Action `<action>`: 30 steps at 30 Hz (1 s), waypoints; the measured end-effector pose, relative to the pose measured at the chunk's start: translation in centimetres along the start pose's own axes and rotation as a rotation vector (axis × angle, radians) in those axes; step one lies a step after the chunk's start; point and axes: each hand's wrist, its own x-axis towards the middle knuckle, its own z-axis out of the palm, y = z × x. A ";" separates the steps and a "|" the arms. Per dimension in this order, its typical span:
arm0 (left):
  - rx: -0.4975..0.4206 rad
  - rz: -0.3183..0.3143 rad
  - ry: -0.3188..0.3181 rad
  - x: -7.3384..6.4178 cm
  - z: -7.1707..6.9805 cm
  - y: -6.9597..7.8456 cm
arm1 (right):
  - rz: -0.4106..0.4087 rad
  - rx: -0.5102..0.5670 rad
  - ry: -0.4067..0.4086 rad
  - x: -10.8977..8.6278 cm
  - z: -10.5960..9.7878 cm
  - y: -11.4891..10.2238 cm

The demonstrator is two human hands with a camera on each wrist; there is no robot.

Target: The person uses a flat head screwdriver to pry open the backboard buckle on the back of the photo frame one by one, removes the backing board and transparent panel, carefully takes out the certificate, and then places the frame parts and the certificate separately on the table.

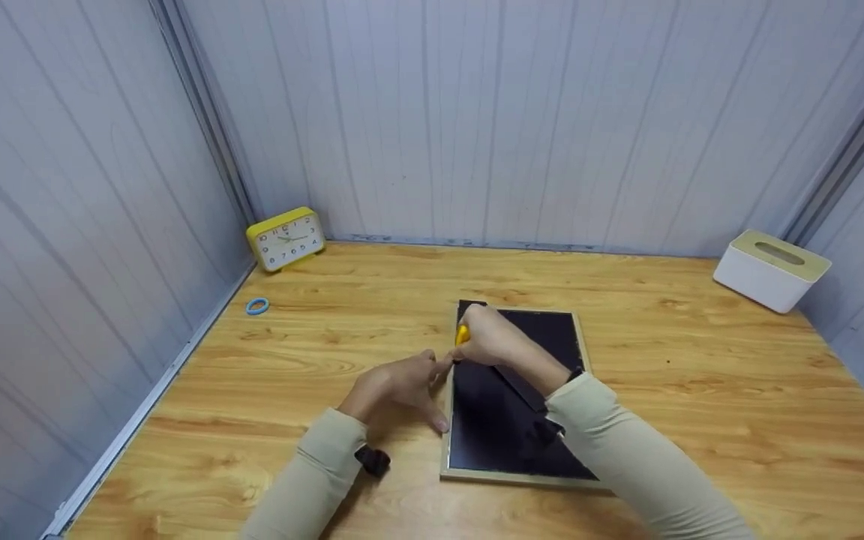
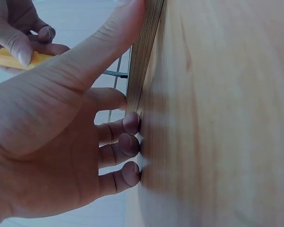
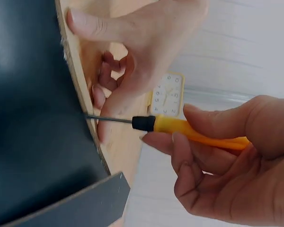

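A picture frame (image 1: 503,435) lies on the table with its black back up and a pale wooden rim around it. My right hand (image 1: 490,337) grips a screwdriver (image 3: 168,126) by its yellow handle. In the right wrist view, the metal tip meets the inner side of the frame's left rim. My left hand (image 1: 406,382) steadies that same side, thumb on the rim and the other fingertips down at the table beside it. A dark stand leg (image 3: 68,203) crosses the back, partly hidden under my right arm in the head view.
At the back left stands a yellow alarm clock (image 1: 287,240), with a light blue ring (image 1: 257,306) lying in front of it. A white tissue box (image 1: 766,277) with a wooden lid sits at the back right. Pale panel walls enclose the wooden table (image 1: 702,405).
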 end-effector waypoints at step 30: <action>-0.035 0.033 0.001 -0.2 0.1 -0.3 | -0.095 0.238 -0.127 -7.3 -1.9 19.6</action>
